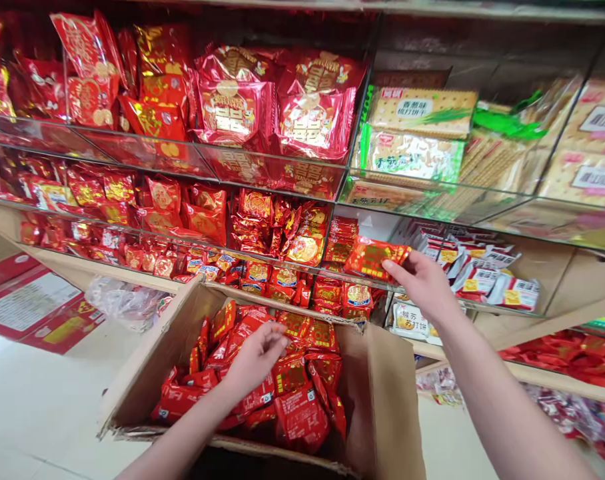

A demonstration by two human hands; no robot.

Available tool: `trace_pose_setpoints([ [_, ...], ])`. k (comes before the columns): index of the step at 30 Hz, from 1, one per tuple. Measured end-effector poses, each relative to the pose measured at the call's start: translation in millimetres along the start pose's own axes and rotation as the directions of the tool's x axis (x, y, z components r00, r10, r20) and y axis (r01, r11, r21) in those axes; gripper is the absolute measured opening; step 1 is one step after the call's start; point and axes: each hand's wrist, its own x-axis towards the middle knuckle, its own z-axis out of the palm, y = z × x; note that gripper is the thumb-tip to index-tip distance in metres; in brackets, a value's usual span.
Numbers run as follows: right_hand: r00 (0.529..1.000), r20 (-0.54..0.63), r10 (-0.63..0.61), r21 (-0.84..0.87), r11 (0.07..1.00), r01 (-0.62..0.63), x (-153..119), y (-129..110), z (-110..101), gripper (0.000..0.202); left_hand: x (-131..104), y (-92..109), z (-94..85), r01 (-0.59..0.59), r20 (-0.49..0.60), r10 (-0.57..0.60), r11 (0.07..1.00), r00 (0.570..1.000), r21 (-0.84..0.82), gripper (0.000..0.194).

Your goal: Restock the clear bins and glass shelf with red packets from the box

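My right hand [422,280] pinches a red and gold snack packet [375,259] between thumb and fingers. It holds the packet flat, in front of a shelf compartment of similar red packets [341,235]. My left hand [257,350] hovers over an open cardboard box [392,393], its fingers loosely curled and apart, with nothing visible in them. Many loose red packets [302,417] fill the lower part of the box, some right beneath my left fingertips.
Clear-fronted shelves hold larger red packets [232,113], green-wrapped crackers [417,113] and white-and-red packets [482,277]. A red carton [37,300] and a crumpled plastic bag [125,303] are at left. Below right, a lower shelf carries more red packets [572,357].
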Motion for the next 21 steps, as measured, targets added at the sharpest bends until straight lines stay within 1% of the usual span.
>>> trace_pose_setpoints([
  [1, 0.999, 0.031, 0.028, -0.138, 0.99, -0.024, 16, 5, 0, 0.028, -2, -10, -0.4, 0.003, 0.021, -0.004, 0.998, 1.0, 0.056, 0.021],
  [2, 0.998, 0.05, 0.046, -0.191, 0.981, -0.036, 31, 8, 2, 0.027, -5, -18, 0.1, -0.012, 0.033, 0.008, 0.994, 0.999, 0.112, 0.019],
  [4, 0.993, 0.097, 0.073, -0.252, 0.966, -0.046, 54, 12, 15, 0.024, -10, -26, 2.7, -0.05, 0.053, 0.04, 0.978, 0.998, 0.204, 0.016],
  [7, 0.984, 0.15, 0.097, -0.299, 0.953, -0.049, 72, 11, 40, 0.023, -17, -22, 6.4, -0.095, 0.072, 0.078, 0.954, 0.994, 0.283, 0.016],
  [10, 0.976, 0.181, 0.123, -0.328, 0.943, -0.058, 77, 9, 61, 0.031, -22, -15, 7.1, -0.122, 0.084, 0.098, 0.925, 0.992, 0.361, 0.017],
  [12, 0.968, 0.207, 0.138, -0.331, 0.941, -0.064, 79, 9, 68, 0.034, -22, -11, 4.4, -0.157, 0.08, 0.136, 0.89, 0.987, 0.427, 0.018],
  [14, 0.964, 0.226, 0.142, -0.334, 0.941, -0.06, 82, 7, 67, 0.035, -21, -4, -4.5, -0.24, 0.094, 0.223, 0.825, 0.97, 0.511, 0.018],
  [16, 0.968, 0.217, 0.126, -0.347, 0.937, -0.045, 82, 4, 58, 0.041, -19, 8, -24.1, -0.341, 0.097, 0.364, 0.699, 0.926, 0.628, 0.019],
  [17, 0.973, 0.202, 0.113, -0.356, 0.934, -0.035, 79, 2, 51, 0.045, -18, 14, -38.8, -0.365, 0.085, 0.434, 0.617, 0.897, 0.698, 0.02],
  [18, 0.978, 0.183, 0.099, -0.363, 0.931, -0.026, 73, 0, 42, 0.047, -17, 20, -56.6, -0.345, 0.035, 0.506, 0.534, 0.862, 0.772, 0.022],
  [19, 0.985, 0.156, 0.074, -0.369, 0.929, -0.012, 62, 0, 33, 0.048, -16, 24, -76.8, -0.276, -0.041, 0.56, 0.469, 0.827, 0.839, 0.026],
  [20, 0.99, 0.13, 0.047, -0.373, 0.928, 0.005, 45, 1, 24, 0.046, -17, 26, -98.4, -0.168, -0.126, 0.584, 0.423, 0.802, 0.891, 0.031],
  [21, 0.995, 0.1, 0.012, -0.374, 0.927, 0.027, 24, 5, 16, 0.041, -18, 25, -120.2, -0.01, -0.26, 0.601, 0.408, 0.756, 0.913, 0.036],
])
